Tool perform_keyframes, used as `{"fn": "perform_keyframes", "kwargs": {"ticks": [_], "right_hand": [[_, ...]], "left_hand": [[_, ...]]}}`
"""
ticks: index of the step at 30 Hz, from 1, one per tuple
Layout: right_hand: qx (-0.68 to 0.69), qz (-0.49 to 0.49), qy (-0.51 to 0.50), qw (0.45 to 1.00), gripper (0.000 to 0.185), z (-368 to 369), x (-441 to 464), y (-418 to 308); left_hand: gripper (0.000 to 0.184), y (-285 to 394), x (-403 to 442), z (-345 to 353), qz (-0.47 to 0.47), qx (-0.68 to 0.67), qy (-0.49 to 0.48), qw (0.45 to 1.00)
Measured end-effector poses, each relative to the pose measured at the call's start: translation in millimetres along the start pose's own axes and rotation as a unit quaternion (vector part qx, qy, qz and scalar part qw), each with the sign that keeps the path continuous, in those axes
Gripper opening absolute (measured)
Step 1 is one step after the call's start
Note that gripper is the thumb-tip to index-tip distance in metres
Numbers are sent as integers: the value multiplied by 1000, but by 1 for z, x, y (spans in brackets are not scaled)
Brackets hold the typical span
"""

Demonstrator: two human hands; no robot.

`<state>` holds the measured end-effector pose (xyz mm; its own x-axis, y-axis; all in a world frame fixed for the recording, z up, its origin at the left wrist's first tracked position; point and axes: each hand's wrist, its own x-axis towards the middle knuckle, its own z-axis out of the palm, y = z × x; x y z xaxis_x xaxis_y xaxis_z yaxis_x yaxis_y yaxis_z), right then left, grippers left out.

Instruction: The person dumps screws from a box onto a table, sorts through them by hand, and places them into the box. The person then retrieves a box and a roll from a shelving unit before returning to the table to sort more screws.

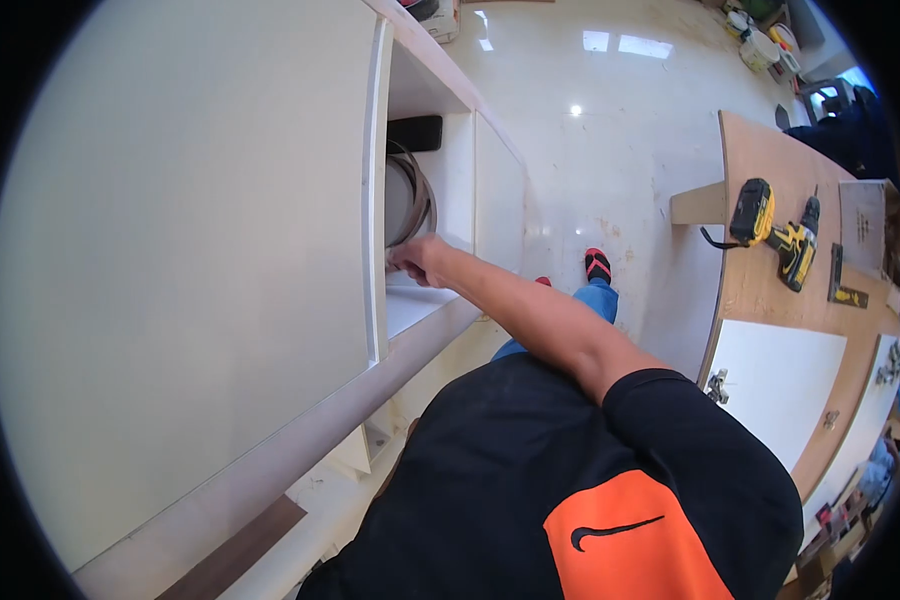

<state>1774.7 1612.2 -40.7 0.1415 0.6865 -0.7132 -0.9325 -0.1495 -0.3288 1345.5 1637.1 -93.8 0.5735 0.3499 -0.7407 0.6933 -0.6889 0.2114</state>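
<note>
My right hand (pixel 422 262) reaches into the open compartment of a white cabinet (pixel 220 200), fingers curled in close to the inner edge of the large pale panel. Whatever the fingertips pinch is too small and too hidden to name. Just above the hand lies a coil of brown edge-banding strip (pixel 425 190), partly covered by the panel. A flat black object (pixel 415 133), like a phone, rests beyond the coil in the same compartment. My left hand is out of view.
To the right, a wooden worktable (pixel 745 290) bears a yellow-black drill (pixel 798 245), a small square (pixel 848 282) and a white panel (pixel 780 375) with a metal hinge (pixel 716 386). Buckets (pixel 760 48) stand at the far right. Another person's dark clothing (pixel 850 130) shows behind the table.
</note>
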Motion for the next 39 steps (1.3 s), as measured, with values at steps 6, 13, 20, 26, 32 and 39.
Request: {"fn": "perform_keyframes", "kwargs": {"ticks": [6, 13, 20, 26, 32, 39], "right_hand": [[2, -13, -17, 1000, 16, 15, 1, -33], [-69, -63, -30, 995, 11, 14, -8, -27], [-99, -167, 57, 979, 30, 17, -16, 4], [-67, -132, 128, 981, 33, -1, -17, 9], [23, -149, 159, 976, 21, -29, -1, 43], [191, -51, 13, 980, 20, -50, -10, 37]], "left_hand": [[32, -22, -7, -10, 10, 17, -7, 1000], [31, -40, -11, -12, 24, 45, -40, 998], [32, -51, -11, 0, 37, 86, -131, 987], [33, 6, 1, -23, 93, 52, -126, 986], [30, 13, 12, -13, 89, 76, -171, 978], [30, 41, 17, -27, -114, -81, -149, 979]]}}
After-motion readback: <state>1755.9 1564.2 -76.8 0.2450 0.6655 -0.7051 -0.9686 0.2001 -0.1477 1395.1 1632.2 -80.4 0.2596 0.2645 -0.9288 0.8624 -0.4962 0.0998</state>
